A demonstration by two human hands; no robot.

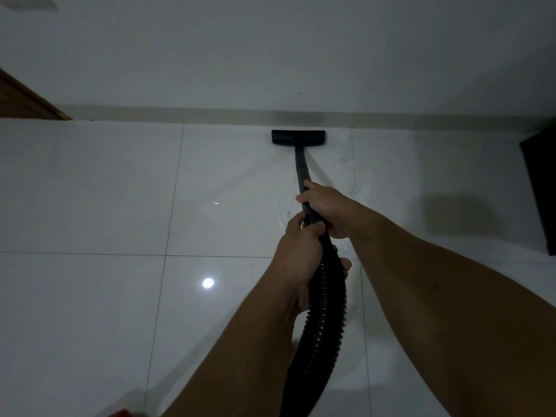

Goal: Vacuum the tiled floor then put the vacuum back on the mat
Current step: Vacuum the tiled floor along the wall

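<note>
The black floor head (298,137) of the vacuum lies flat on the white tiled floor (90,191), close to the skirting of the far wall. A grey wand (301,168) runs back from it to my hands. My right hand (326,207) grips the wand further forward. My left hand (301,254) grips the top of the ribbed black hose (325,314), which curves down toward the bottom edge. Pale crumbs (346,176) are scattered on the tile right of the wand. The vacuum's body is out of view.
A white wall (270,55) with a beige skirting strip (391,118) closes the far side. A wooden door frame (27,100) stands at the left. A dark mat (541,191) lies at the right edge. Something red (123,413) shows at the bottom edge.
</note>
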